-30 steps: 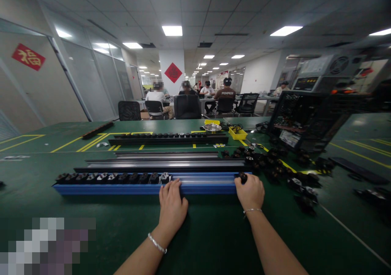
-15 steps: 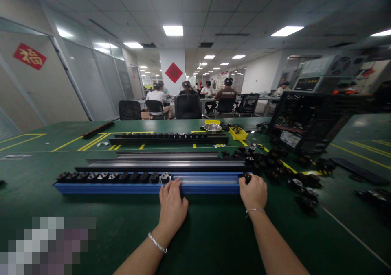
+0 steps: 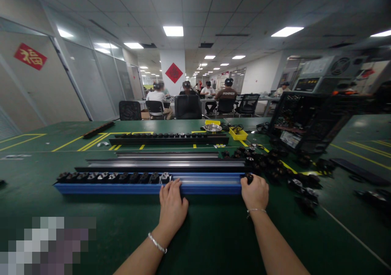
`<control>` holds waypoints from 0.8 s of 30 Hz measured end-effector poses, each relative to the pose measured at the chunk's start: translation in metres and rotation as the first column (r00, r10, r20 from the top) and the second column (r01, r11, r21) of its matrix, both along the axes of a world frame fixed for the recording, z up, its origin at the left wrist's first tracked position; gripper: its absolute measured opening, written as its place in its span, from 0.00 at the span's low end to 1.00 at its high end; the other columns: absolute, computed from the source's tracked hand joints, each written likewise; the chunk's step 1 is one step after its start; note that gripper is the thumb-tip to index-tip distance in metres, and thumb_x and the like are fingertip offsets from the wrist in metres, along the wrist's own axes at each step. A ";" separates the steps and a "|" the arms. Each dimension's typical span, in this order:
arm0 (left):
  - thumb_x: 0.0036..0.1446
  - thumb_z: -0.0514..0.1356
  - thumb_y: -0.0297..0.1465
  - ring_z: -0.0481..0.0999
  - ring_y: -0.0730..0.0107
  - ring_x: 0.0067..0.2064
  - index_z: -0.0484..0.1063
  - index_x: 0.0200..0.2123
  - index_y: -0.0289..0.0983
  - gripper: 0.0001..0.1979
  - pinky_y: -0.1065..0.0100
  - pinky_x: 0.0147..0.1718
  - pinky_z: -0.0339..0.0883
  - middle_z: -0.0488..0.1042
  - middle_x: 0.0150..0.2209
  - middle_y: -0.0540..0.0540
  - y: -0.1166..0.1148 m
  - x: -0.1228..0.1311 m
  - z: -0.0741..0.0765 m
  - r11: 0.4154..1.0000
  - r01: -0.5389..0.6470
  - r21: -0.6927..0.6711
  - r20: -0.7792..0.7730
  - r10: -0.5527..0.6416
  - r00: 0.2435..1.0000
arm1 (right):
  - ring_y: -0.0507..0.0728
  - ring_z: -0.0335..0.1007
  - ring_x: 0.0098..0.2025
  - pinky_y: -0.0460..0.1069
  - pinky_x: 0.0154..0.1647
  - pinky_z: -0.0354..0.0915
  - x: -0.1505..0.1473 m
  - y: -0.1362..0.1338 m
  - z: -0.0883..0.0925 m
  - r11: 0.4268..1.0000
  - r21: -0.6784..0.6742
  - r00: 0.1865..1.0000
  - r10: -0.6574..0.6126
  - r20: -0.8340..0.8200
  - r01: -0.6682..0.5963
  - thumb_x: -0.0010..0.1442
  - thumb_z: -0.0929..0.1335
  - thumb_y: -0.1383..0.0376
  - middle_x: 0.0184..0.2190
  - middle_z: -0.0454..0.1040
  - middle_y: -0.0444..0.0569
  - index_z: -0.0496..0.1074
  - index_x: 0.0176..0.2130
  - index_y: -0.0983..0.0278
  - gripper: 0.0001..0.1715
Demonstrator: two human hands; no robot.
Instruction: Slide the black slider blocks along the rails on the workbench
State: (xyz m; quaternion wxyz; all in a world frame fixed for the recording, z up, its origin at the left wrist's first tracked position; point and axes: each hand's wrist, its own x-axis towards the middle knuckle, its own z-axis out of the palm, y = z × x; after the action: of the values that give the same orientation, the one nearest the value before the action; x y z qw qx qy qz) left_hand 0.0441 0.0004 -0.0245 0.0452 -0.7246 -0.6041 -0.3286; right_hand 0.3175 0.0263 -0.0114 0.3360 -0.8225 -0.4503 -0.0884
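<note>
Right hand [image 3: 255, 191] pinches a black part [image 3: 249, 179] at the right end of the blue rail [image 3: 210, 189], flat on the tabletop [image 3: 214, 238]. Left hand [image 3: 173, 204] lies over the rail; gripping or just resting, can't tell. A crooked part could jam, and a light left hand might let the rail skid!

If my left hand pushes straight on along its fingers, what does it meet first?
The blue rail, which the left hand is touching. Past it, probably the black rail, though the end part might brush the outer fingertips; depth is unclear.
</note>
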 end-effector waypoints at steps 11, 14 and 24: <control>0.50 0.52 0.24 0.59 0.56 0.58 0.62 0.52 0.34 0.23 0.46 0.59 0.46 0.67 0.54 0.41 0.001 -0.001 -0.002 1.000 -0.006 0.004 -0.007 0.006 1.000 | 0.64 0.63 0.44 0.54 0.45 0.58 0.005 -0.001 0.004 0.999 -0.035 1.000 -0.014 -0.027 0.013 0.55 0.59 0.60 0.41 0.70 0.62 0.71 0.40 0.71 0.22; 0.50 0.52 0.24 0.60 0.56 0.58 0.62 0.52 0.35 0.23 0.46 0.59 0.46 0.68 0.54 0.41 0.001 -0.001 -0.002 1.000 0.001 0.004 -0.002 -0.001 1.000 | 0.65 0.63 0.43 0.54 0.44 0.58 0.007 -0.001 0.005 0.999 -0.028 0.998 -0.028 -0.053 0.026 0.56 0.58 0.60 0.41 0.70 0.62 0.71 0.40 0.71 0.22; 0.50 0.53 0.23 0.60 0.55 0.58 0.64 0.52 0.37 0.23 0.45 0.59 0.47 0.67 0.54 0.41 0.001 -0.002 -0.002 1.000 0.012 0.011 -0.016 -0.012 1.000 | 0.65 0.62 0.45 0.55 0.44 0.59 0.013 0.000 0.001 0.998 0.017 0.993 -0.054 -0.107 0.056 0.55 0.58 0.59 0.42 0.69 0.62 0.71 0.43 0.71 0.24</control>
State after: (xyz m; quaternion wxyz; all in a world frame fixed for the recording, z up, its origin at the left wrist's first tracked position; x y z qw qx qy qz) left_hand 0.0420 0.0014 -0.0263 0.0522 -0.7304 -0.5976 -0.3265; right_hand 0.3307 0.0259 -0.0103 0.3651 -0.8347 -0.4081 -0.0583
